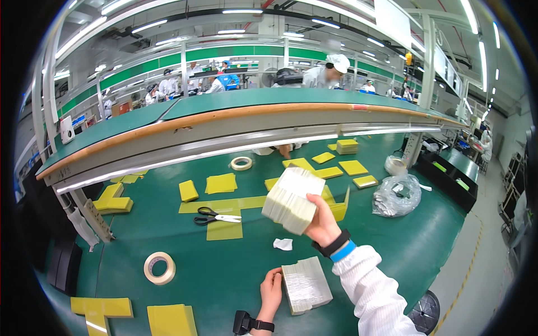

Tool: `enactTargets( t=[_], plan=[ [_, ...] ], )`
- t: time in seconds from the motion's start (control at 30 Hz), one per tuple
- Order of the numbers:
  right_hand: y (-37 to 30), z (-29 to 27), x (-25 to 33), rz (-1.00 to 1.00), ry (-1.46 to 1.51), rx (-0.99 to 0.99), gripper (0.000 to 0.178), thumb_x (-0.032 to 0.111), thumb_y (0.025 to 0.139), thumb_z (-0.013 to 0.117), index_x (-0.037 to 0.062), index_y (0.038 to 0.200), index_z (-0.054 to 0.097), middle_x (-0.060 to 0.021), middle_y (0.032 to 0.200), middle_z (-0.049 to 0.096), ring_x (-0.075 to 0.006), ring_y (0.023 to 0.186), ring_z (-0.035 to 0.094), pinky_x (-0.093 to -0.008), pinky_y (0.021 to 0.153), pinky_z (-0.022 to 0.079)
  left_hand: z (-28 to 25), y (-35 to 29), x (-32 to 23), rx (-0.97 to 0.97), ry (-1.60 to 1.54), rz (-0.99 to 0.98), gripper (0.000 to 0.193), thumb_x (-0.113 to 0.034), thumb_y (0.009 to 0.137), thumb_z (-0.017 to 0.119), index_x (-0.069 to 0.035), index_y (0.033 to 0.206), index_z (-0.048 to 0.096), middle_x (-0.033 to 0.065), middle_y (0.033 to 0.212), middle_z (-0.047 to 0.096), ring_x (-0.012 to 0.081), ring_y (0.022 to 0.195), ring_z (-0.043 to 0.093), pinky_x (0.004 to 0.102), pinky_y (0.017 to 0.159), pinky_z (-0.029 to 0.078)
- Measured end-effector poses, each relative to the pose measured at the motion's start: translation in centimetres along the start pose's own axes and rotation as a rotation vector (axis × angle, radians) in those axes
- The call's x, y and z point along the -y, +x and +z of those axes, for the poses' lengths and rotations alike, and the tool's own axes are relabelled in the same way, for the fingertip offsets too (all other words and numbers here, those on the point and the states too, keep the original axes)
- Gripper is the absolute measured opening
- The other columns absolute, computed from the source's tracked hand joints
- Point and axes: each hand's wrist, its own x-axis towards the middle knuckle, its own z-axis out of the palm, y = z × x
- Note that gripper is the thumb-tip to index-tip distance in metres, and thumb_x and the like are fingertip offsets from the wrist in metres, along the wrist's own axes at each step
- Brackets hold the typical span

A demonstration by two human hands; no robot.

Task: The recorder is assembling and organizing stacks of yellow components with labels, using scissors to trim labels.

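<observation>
My right hand (324,221) grips a thick stack of white-faced sheets (292,196) above the middle of the table, tilted, thumb on its right side. A second, similar white stack (307,285) lies on the green table near me. My left hand (271,292) is at that stack's left edge, fingers curled against it; the fingertips are partly hidden. A small crumpled white paper (283,244) lies between the two stacks. To the left, black-handled scissors (217,217) lie on flat yellow sheets (224,229).
Tape rolls (159,268) (241,163) lie left and farther back. Yellow stacks (221,183) are spread across the green table (213,269). A clear plastic bag (397,196) stands right. A raised shelf (246,109) spans the back; a co-worker's hand (286,150) shows beneath it.
</observation>
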Motion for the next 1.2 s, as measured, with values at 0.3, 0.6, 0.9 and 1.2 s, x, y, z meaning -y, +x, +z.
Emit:
enactTargets(
  t=[0.3,0.6,0.9,1.2],
  plan=[
    [-19.4,-0.9,-2.2,0.110,-0.143,0.053,0.063,0.014,0.075,0.062,0.0003,0.131,0.037,-0.0131,0.123,0.053,-0.0273,0.110,0.054,-0.0382,0.095,0.043,-1.1,0.1,-1.1,-0.034,-0.251,-0.072,0.025,-0.016,0.093,0.046,0.002,0.103,0.059,0.0045,0.089,0.058,0.0117,0.082,0.052,0.0251,0.075,0.043],
    [-27.2,-2.7,-4.8,-0.313,-0.712,0.342,0.093,0.008,0.062,0.082,-0.0008,0.136,0.027,-0.0104,0.126,0.046,-0.0183,0.119,0.043,-0.0330,0.101,0.032,-3.5,-10.1,-22.8,0.603,-0.311,0.247,0.090,-0.063,0.076,0.057,-0.001,0.136,0.032,0.0168,0.132,0.042,0.0239,0.116,0.045,0.0361,0.099,0.033],
    [-28.6,-3.6,-10.7,-0.507,-1.027,0.568,0.082,0.022,0.056,0.084,-0.0003,0.125,0.044,-0.0118,0.100,0.064,-0.0232,0.086,0.065,-0.0293,0.078,0.050,-5.1,-21.7,-21.6,-0.218,-0.254,0.126,0.055,-0.052,0.085,0.046,-0.003,0.109,0.046,0.0137,0.105,0.056,0.0229,0.092,0.057,0.0343,0.080,0.047],
    [-30.7,-1.6,-11.8,-0.470,-1.287,0.742,0.072,0.020,0.052,0.079,0.0006,0.116,0.053,-0.0136,0.118,0.060,-0.0257,0.096,0.064,-0.0323,0.078,0.053,-6.8,-26.2,-16.6,-0.523,-0.558,0.078,0.040,-0.041,0.090,0.035,-0.006,0.102,0.050,0.0181,0.102,0.059,0.0316,0.093,0.058,0.0424,0.082,0.046]
  ],
)
